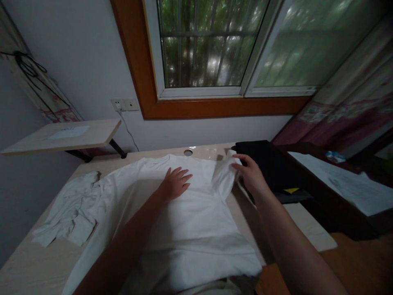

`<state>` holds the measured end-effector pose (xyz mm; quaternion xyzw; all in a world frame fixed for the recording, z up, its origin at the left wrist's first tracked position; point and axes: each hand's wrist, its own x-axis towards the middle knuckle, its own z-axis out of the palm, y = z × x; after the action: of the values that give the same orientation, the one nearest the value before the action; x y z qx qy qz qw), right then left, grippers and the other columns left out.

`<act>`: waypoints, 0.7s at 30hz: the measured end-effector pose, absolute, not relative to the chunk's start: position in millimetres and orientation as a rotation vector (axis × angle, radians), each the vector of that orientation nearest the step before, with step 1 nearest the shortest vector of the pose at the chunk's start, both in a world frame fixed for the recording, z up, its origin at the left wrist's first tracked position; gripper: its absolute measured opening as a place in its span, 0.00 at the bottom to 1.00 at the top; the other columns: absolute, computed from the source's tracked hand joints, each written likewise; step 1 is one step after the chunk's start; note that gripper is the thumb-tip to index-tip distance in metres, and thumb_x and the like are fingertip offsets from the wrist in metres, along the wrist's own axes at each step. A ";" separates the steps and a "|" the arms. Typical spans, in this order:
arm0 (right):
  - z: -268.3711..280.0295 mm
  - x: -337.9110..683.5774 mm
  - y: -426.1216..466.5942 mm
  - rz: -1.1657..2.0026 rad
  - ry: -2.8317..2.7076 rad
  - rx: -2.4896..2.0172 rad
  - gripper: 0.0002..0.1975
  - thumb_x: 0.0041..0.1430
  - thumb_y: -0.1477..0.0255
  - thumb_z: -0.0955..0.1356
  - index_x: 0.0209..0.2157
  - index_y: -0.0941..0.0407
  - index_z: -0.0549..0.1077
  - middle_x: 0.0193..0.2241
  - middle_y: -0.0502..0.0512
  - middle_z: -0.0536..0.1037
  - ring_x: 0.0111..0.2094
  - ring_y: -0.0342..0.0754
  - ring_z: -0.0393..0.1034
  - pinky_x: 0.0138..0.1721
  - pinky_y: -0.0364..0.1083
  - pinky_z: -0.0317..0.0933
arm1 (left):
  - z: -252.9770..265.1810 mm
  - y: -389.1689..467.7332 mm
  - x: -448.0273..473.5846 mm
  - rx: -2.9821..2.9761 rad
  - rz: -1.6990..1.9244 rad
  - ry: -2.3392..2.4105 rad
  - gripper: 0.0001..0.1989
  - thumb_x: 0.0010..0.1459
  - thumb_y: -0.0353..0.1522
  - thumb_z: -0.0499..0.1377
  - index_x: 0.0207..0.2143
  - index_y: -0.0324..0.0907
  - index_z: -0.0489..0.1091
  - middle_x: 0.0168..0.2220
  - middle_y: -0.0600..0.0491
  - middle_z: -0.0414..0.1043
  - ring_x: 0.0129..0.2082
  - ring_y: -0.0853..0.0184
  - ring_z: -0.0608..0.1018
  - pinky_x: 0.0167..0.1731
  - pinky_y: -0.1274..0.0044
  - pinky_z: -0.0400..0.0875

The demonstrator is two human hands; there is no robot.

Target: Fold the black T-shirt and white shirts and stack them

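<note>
A white T-shirt (196, 221) lies spread over the desk, its neckline at the far side and its lower part hanging toward me. My left hand (175, 183) rests flat on the upper chest of the shirt, fingers spread. At the right, my right hand (248, 170) pinches the sleeve (226, 174) between thumb and fingers, and the cloth there is lifted and creased. To the left of the shirt sits a crumpled white garment (76, 205), which neither hand touches.
Folded black cloth (260, 159) lies right of my right hand. A raised shelf (64, 135) with a paper stands at the back left on black legs. Behind the desk (27, 266) are a wall socket (124, 105) with a cable and a window. A dark surface with a white sheet (344, 180) is farther right.
</note>
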<state>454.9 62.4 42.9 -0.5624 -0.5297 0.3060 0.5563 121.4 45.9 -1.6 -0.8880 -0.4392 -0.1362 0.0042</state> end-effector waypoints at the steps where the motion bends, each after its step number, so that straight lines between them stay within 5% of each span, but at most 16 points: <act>1: 42.9 454.1 61.3 0.754 -1.218 -1.319 0.22 0.49 0.65 0.71 0.47 0.53 0.72 0.44 0.55 0.78 0.43 0.54 0.74 0.42 0.50 0.69 | -2.6 49.4 130.8 -2.769 -0.429 -1.401 0.22 0.69 0.40 0.51 0.63 0.55 0.66 0.67 0.52 0.64 0.67 0.52 0.62 0.65 0.47 0.51; 7: 36.9 453.8 54.0 0.800 -1.264 -1.450 0.37 0.51 0.59 0.73 0.61 0.50 0.62 0.55 0.63 0.74 0.46 0.57 0.75 0.41 0.52 0.72 | -9.9 69.3 181.2 -2.645 -0.569 -1.579 0.23 0.67 0.37 0.51 0.63 0.56 0.66 0.65 0.52 0.65 0.66 0.46 0.60 0.63 0.39 0.46; 11: 28.6 455.7 49.7 0.598 -1.554 -1.695 0.43 0.55 0.58 0.72 0.67 0.56 0.55 0.49 0.66 0.77 0.45 0.58 0.76 0.43 0.52 0.70 | -12.4 82.7 200.7 -2.577 -0.622 -1.690 0.25 0.65 0.38 0.53 0.64 0.57 0.66 0.66 0.50 0.64 0.66 0.39 0.57 0.59 0.32 0.42; 16: 29.7 455.8 42.0 0.372 -2.011 -1.865 0.36 0.56 0.57 0.73 0.61 0.60 0.66 0.37 0.61 0.80 0.37 0.56 0.76 0.39 0.48 0.66 | -14.7 99.3 212.4 -2.553 -0.630 -1.768 0.28 0.62 0.38 0.56 0.65 0.58 0.64 0.69 0.51 0.60 0.68 0.33 0.53 0.58 0.30 0.37; 21: 39.5 455.8 32.0 0.286 -2.314 -1.859 0.27 0.50 0.62 0.77 0.51 0.55 0.75 0.45 0.62 0.79 0.42 0.56 0.75 0.42 0.46 0.64 | -16.0 106.9 212.8 -2.620 -0.577 -1.715 0.30 0.63 0.39 0.54 0.68 0.54 0.61 0.71 0.51 0.55 0.70 0.37 0.51 0.61 0.33 0.38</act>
<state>455.8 32.0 39.5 -0.6214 -0.7736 0.0955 0.0797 212.8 106.9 -16.0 -0.8226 -0.5385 -0.1812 -0.0214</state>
